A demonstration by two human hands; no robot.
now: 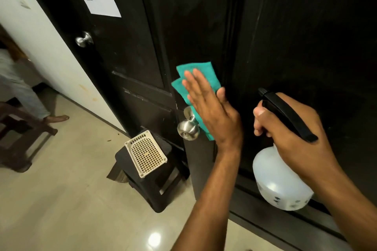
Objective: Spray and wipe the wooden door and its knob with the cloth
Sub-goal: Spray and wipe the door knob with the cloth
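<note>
Right now your left hand point(212, 108) lies flat with the fingers straight and close together, pressing the teal cloth point(195, 79) against the dark wooden door point(195, 26) just above the steel knob point(188, 129). Your right hand point(293, 134) is curled round the neck of the spray bottle point(279, 179), held near the door to the right, nozzle aimed at the wood, with one finger at the front of the black head where the trigger would sit.

To wipe well, keep the whole palm on the cloth so the pressure spreads evenly, and work in overlapping passes along the door edge. The cloth looks folded, and one corner hangs down behind the knob; gather that corner before you move on, or it may snag on the knob stem. When you reach the knob, I judge it better to wrap the cloth round the ball and twist than to rub it flat-handed. Hold the bottle clear of the panel meanwhile, and spray only where the cloth is not covering. Whether the wood under the cloth is wet cannot be told.
</note>
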